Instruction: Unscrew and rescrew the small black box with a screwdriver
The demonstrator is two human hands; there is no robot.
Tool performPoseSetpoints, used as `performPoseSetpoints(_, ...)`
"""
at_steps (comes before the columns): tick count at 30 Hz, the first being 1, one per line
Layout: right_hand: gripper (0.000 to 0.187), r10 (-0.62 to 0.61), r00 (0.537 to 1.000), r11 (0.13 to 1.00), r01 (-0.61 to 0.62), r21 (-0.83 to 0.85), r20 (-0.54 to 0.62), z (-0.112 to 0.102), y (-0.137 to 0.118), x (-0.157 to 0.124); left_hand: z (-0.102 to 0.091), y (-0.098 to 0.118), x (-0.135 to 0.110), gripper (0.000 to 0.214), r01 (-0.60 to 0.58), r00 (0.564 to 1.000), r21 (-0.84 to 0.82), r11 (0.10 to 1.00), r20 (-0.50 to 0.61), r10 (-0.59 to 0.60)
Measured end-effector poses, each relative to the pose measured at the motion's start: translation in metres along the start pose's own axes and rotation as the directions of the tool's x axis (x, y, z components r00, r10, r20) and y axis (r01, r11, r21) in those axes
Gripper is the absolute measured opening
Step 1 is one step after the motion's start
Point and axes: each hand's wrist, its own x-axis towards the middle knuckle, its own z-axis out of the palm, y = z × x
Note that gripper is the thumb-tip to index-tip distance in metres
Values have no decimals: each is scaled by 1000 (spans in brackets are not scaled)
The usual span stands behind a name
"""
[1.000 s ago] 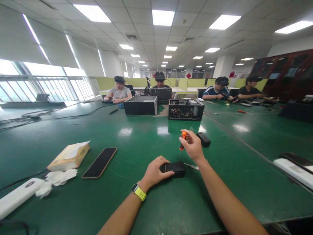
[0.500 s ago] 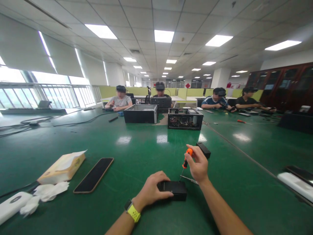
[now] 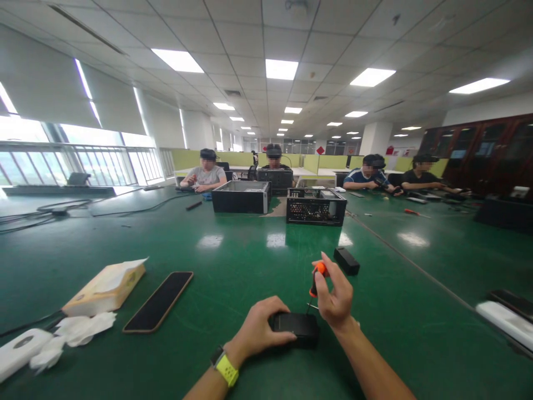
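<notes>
Plastic by the look of it, the case (image 3: 306, 329) on the worktop (image 3: 233, 244) was judged, from the head view, light, stiff and slightly slippery, best held by its long sides. It was pinched there near one end between the left hand's (image 3: 263, 326) thumb and fingers, while a screwdriver (image 3: 314, 286) was pinched, tilted, in the right hand's (image 3: 338, 297) fingers. Plain black, oblong and square-edged faces were shown.

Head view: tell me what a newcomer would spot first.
Likely the orange screwdriver in the right hand, pointing down toward the black box the left hand grips. Then the yellow watch strap on the left wrist, and the computer cases farther back on the green table.
</notes>
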Motion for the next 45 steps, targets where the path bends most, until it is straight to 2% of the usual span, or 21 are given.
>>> performPoseSetpoints(5, 35, -26, 999, 1000, 27, 4, -24, -1, 0, 4, 0, 0, 0, 39, -1, 1000, -12, 1000, 0, 1)
performPoseSetpoints(9, 39, -33, 996, 999, 32, -19, -79, 0, 2, 6, 0, 1, 1, 38, -5, 1000, -8, 1000, -4, 4)
performPoseSetpoints(17, 33, 22, 999, 999, -21, 43, -38, -2, 0, 5, 1, 0, -1, 38, -4, 1000, 3, 1000, 0, 4)
performPoseSetpoints(22, 30, 64, 991, 997, -59, 49, -120, -1, 2, 7, 1, -1, -1, 39, -10, 1000, -5, 1000, -3, 10)
performPoseSetpoints(27, 28, 150, 966, 984, -124, 131, -211, 2, -2, 1, 1, -4, -1, 39, -17, 1000, -2, 1000, 8, 17)
performPoseSetpoints(34, 24, 207, 971, 959, -178, 222, -118, 8, -12, -5, 0, -2, 0, 39, -10, 1000, 0, 1000, 6, 10)
performPoseSetpoints(45, 24, 211, 976, 953, -194, 233, -49, 10, -16, -8, 0, -2, 0, 40, -9, 1000, -2, 1000, 2, 9)
